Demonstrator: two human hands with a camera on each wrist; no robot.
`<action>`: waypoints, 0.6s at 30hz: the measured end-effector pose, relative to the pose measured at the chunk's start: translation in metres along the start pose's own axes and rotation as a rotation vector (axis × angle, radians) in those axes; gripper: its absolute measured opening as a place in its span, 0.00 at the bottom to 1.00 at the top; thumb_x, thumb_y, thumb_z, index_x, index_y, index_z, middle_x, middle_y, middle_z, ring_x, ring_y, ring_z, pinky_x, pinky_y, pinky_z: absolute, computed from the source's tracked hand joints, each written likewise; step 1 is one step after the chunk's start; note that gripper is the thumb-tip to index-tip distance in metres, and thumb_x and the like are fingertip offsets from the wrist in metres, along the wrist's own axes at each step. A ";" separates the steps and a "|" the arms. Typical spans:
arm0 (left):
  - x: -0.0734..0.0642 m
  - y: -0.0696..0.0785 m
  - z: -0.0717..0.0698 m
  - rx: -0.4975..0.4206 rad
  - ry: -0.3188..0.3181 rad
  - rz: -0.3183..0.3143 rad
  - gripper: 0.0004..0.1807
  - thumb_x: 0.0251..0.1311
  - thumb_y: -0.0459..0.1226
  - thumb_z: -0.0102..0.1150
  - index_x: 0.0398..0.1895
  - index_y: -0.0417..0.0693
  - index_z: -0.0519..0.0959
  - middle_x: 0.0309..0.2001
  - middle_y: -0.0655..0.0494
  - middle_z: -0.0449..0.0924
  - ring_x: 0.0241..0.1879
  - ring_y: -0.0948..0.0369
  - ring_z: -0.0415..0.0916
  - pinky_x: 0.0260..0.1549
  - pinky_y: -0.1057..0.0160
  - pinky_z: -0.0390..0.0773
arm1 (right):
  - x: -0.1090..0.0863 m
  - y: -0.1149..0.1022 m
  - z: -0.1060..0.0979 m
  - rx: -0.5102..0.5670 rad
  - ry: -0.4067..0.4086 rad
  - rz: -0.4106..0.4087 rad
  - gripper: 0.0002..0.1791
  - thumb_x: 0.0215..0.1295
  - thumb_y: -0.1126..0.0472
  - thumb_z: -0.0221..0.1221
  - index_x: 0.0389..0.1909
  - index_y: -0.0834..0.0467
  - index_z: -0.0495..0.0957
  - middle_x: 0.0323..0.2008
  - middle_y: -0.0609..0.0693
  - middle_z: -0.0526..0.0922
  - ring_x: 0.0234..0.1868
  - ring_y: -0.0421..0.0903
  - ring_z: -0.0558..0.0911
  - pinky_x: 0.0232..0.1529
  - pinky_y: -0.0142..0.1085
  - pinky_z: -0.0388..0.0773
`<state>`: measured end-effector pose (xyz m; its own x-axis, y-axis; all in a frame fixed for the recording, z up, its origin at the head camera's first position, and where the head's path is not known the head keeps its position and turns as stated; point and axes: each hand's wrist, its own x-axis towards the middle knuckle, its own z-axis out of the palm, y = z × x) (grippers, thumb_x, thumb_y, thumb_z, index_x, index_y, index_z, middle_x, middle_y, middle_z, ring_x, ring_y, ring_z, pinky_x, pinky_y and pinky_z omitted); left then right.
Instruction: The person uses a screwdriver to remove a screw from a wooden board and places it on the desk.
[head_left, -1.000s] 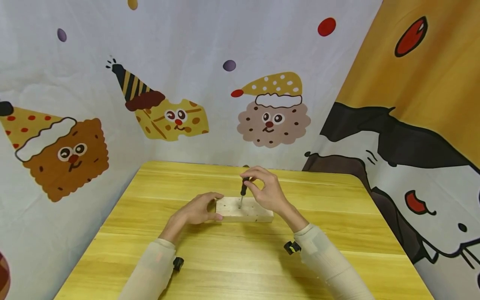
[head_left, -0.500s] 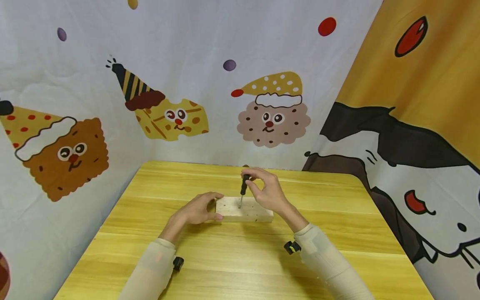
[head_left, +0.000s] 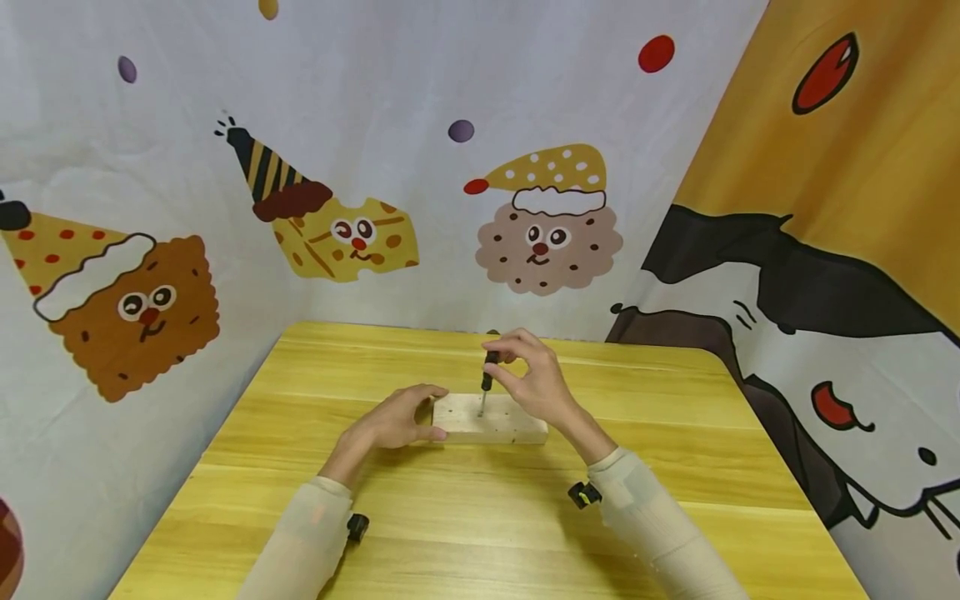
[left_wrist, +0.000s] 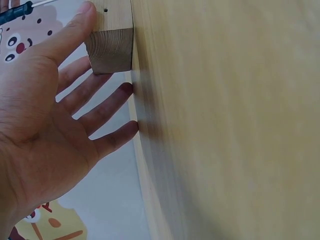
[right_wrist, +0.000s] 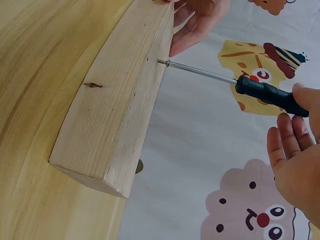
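A pale wooden block (head_left: 459, 427) lies on the table in the head view, with small dark holes along its top. My left hand (head_left: 393, 419) grips its left end, thumb on the near side and fingers on the far side. In the left wrist view the lower fingers spread beyond the block's end (left_wrist: 112, 52). A black-handled screwdriver (right_wrist: 265, 95) is pinched by the thumb and fingers of my right hand (head_left: 538, 382). The shaft stands nearly upright over the block, its tip at the head of a small screw (right_wrist: 161, 62) that sticks up slightly from the wood.
A yellow wood-grain table (head_left: 465, 533) extends around the block. Behind it and at both sides hangs a curtain (head_left: 375, 92) printed with cartoon figures. Small black devices (head_left: 357, 527) are strapped at both wrists.
My right thumb and fingers have shifted slightly around the screwdriver handle. The left hand and the block stay in place.
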<state>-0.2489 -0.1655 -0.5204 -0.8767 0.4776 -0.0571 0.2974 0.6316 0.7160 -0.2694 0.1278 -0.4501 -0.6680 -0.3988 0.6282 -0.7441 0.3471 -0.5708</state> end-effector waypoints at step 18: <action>0.000 -0.001 0.000 0.008 -0.001 -0.002 0.44 0.71 0.51 0.78 0.85 0.47 0.72 0.82 0.43 0.76 0.83 0.40 0.71 0.84 0.35 0.71 | -0.001 0.002 -0.001 0.001 -0.017 -0.003 0.18 0.75 0.70 0.72 0.63 0.57 0.90 0.54 0.55 0.90 0.49 0.53 0.89 0.51 0.51 0.92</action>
<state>-0.2494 -0.1658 -0.5212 -0.8769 0.4771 -0.0590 0.2989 0.6371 0.7105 -0.2703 0.1298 -0.4511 -0.6655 -0.4139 0.6210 -0.7460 0.3449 -0.5696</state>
